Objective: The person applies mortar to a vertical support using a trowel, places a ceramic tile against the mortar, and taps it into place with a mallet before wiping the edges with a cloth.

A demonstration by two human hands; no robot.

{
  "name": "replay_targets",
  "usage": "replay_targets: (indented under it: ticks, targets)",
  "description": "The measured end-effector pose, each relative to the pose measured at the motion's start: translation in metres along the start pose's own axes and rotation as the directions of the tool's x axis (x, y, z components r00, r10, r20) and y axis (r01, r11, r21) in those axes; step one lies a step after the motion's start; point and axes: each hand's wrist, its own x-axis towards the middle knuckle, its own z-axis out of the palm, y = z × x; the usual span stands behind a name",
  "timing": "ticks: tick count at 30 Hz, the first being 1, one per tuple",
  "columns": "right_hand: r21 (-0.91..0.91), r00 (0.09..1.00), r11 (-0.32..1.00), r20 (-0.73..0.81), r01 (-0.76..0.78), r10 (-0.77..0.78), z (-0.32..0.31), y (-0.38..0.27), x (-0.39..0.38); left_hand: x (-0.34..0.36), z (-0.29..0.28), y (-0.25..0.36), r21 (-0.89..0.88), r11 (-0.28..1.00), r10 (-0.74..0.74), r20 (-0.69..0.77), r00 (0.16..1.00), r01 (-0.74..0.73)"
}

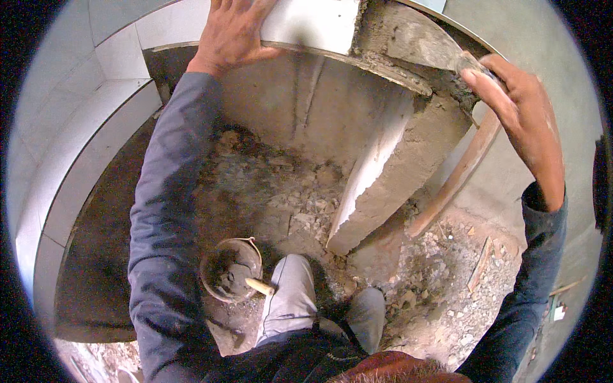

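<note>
My left hand (231, 33) lies flat with spread fingers on a pale tile (313, 22) at the top of the picture, pressing on its left end. My right hand (520, 115) is closed around the handle of a trowel (421, 46), whose mortar-smeared blade rests on the grey mortar bed (408, 73) next to the tile's right edge. Both forearms wear dark blue sleeves. The tile sits on top of a rough concrete ledge.
A concrete slab (383, 185) leans below the ledge, with a wooden stick (456, 179) beside it. A round bucket (230, 268) with mortar and a wooden-handled tool stands by my knee. Rubble (447, 287) covers the floor. White tiles (70, 147) line the left wall.
</note>
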Motion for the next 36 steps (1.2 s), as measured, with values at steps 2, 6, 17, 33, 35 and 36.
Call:
replay_targets:
  ticks: [2, 6, 17, 33, 35, 36]
  targets:
    - [-0.085, 0.971, 0.985, -0.174, 0.152, -0.165, 0.020, -0.003, 0.006, -0.001, -0.002, 0.002, -0.010, 1.000, 0.001, -0.006, 1.000, -0.001]
    - [-0.153, 0.994, 0.985, -0.072, 0.074, -0.086, 0.010, -0.022, 0.026, 0.002, 0.005, 0.000, -0.004, 1.000, 0.027, -0.011, 1.000, -0.027]
    - [-0.202, 0.981, 0.972, -0.127, 0.119, -0.147, 0.010, -0.018, 0.004, -0.003, -0.008, 0.000, 0.005, 1.000, -0.022, 0.031, 0.999, 0.022]
    - [-0.124, 0.996, 0.992, -0.081, 0.023, -0.033, -0.002, -0.031, -0.007, -0.001, -0.003, -0.001, -0.030, 0.999, -0.013, 0.002, 1.000, 0.013]
    - [-0.159, 0.997, 0.987, -0.059, 0.032, -0.042, 0.001, -0.036, 0.001, 0.001, 0.002, 0.000, -0.017, 1.000, -0.008, 0.004, 1.000, 0.008]
    - [-0.150, 0.997, 0.988, -0.057, 0.046, -0.055, 0.002, -0.034, 0.006, 0.002, 0.003, 0.000, -0.009, 1.000, -0.007, 0.005, 1.000, 0.007]
